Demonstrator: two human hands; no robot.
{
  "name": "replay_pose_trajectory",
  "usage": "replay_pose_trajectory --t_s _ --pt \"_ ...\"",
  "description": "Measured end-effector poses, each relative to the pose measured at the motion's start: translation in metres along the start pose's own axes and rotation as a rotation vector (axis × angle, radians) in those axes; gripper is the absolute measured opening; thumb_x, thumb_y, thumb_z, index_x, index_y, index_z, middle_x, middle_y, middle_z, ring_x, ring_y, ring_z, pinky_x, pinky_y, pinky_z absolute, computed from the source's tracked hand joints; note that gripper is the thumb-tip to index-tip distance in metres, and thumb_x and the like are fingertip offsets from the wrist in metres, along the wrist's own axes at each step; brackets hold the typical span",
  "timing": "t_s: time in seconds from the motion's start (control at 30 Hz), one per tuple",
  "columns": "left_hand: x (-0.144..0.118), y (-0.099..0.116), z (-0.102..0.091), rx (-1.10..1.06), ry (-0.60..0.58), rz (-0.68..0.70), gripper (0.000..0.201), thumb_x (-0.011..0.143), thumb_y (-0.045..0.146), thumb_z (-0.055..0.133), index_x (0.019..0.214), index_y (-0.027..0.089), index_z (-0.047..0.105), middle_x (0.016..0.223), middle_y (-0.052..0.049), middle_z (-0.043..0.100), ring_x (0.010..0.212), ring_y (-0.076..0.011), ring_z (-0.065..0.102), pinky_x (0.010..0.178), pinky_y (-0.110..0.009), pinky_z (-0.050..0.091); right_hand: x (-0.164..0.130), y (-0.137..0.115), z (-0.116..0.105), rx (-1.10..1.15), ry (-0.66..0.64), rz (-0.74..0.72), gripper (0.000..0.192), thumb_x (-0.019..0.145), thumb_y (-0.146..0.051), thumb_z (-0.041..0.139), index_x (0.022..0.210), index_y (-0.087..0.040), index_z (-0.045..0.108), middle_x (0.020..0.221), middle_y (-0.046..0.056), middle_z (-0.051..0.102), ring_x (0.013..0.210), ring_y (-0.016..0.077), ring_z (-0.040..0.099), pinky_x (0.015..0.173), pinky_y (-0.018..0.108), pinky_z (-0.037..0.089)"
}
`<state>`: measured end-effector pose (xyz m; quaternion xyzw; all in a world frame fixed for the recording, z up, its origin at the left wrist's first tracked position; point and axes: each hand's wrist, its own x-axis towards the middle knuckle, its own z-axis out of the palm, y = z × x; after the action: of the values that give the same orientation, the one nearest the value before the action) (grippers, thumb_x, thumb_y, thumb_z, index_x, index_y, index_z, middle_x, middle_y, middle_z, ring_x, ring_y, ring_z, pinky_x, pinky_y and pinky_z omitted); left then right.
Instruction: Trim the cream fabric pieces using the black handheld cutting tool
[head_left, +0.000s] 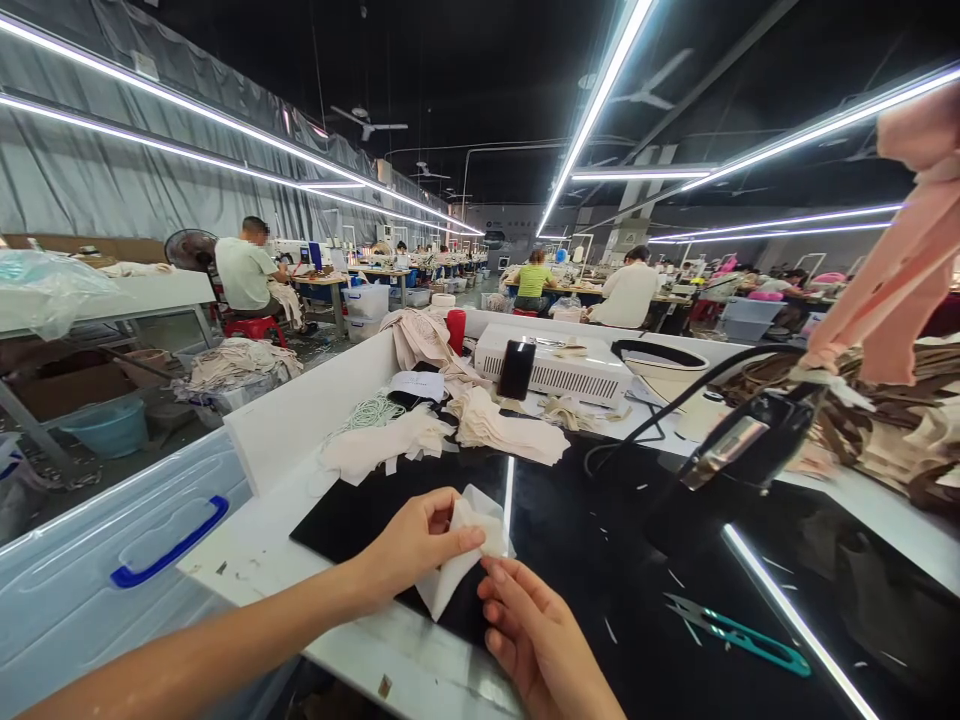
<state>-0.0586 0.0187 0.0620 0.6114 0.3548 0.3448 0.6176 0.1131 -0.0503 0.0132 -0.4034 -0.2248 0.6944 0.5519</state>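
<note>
A small piece of thin off-white fabric (450, 582) is held up over the glossy black table panel (570, 560). My left hand (420, 545) pinches it between thumb and fingers, and a pointed corner hangs below. At the fabric's lower right edge, the thumb and index finger of my right hand (529, 625) close on it; the other fingers are curled. Just beyond my hands lie two stacks of cream fabric pieces, one on the left (386, 445) and one on the right (510, 428).
Teal thread snips (739, 632) lie on the right, among scattered thread bits. A black machine with a cable (750, 440) stands behind them. Farther back are a phone (517, 370) leaning on a white vented box (592, 378) and a red thread spool (455, 330). Several people sit at sewing tables beyond.
</note>
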Motion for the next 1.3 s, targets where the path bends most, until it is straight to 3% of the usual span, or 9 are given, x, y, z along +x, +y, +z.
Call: replay_pose_trajectory --t_s 0.27,0.83,1.07,1.3 --pt "-0.004 -0.002 0.001 0.004 -0.021 -0.075 0.058 0.076 0.064 0.084 0.098 0.017 0.059 0.087 -0.001 0.066 0.070 -0.0132 0.056 0.056 -0.022 0.038 0.005 0.002 0.001 -0.004 -0.022 0.025 0.047 0.058 -0.047 0.103 0.077 -0.015 0.075 0.078 -0.001 0.066 0.062 0.0046 0.053 0.051 0.013 0.048" --pt "-0.003 -0.001 -0.004 0.064 0.063 -0.132 0.065 0.072 0.073 0.080 0.096 0.017 0.058 0.079 0.002 0.060 0.064 -0.0104 0.048 0.047 -0.019 0.033 -0.004 0.004 -0.002 -0.063 0.025 0.012 0.047 0.057 -0.047 0.102 0.077 -0.015 0.074 0.076 0.003 0.067 0.060 0.0079 0.052 0.049 0.018 0.045" --pt "-0.004 -0.009 -0.001 0.077 0.105 -0.099 0.064 0.073 0.074 0.079 0.093 0.017 0.057 0.077 0.003 0.056 0.062 -0.0102 0.044 0.048 -0.021 0.030 -0.008 0.006 0.002 -0.080 0.050 -0.016 0.050 0.055 -0.049 0.101 0.075 -0.016 0.070 0.073 0.000 0.063 0.059 0.0073 0.049 0.048 0.018 0.042" --pt "-0.003 -0.016 0.001 0.075 0.157 0.000 0.052 0.079 0.063 0.078 0.086 0.017 0.056 0.082 0.000 0.060 0.073 -0.0139 0.051 0.062 -0.024 0.039 -0.009 0.008 0.004 -0.100 0.061 -0.046 0.045 0.057 -0.046 0.100 0.073 -0.017 0.069 0.071 0.000 0.061 0.059 0.0084 0.049 0.046 0.018 0.040"
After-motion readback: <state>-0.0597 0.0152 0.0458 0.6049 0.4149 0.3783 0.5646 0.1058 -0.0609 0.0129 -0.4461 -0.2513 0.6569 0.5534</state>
